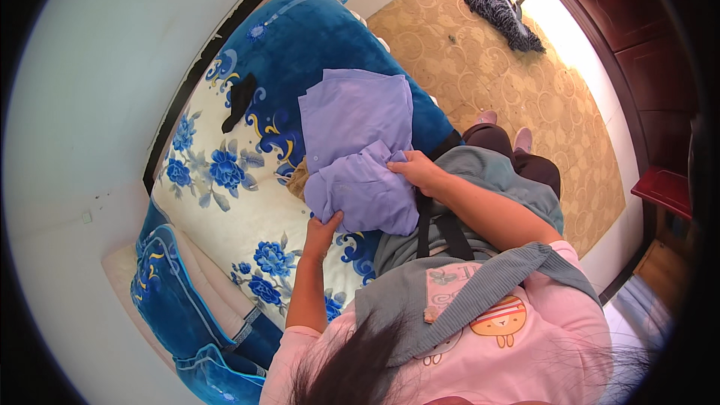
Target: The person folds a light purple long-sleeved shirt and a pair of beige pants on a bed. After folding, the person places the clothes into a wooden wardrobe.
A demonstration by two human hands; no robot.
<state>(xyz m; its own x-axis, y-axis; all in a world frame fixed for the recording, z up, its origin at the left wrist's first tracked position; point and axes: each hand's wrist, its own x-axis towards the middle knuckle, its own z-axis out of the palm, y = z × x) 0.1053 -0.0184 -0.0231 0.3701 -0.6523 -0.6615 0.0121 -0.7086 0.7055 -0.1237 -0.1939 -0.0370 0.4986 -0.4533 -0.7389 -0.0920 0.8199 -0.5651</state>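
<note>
A lavender button-up shirt is spread on the bed, its lower half folded and bunched towards me. My left hand pinches the near left edge of the bunched cloth between thumb and fingers. On the other side, my right hand grips a fold at the shirt's right edge. Under the shirt's left side a tan cloth item with a pale cord sticks out, mostly hidden. The blue and white floral bedspread lies beneath it all.
A black sock-like cloth lies left of the shirt. Floral pillows rest at the bed's lower left, by the white wall. On the patterned tan floor stands a dark mop. Dark red cabinets line the right side.
</note>
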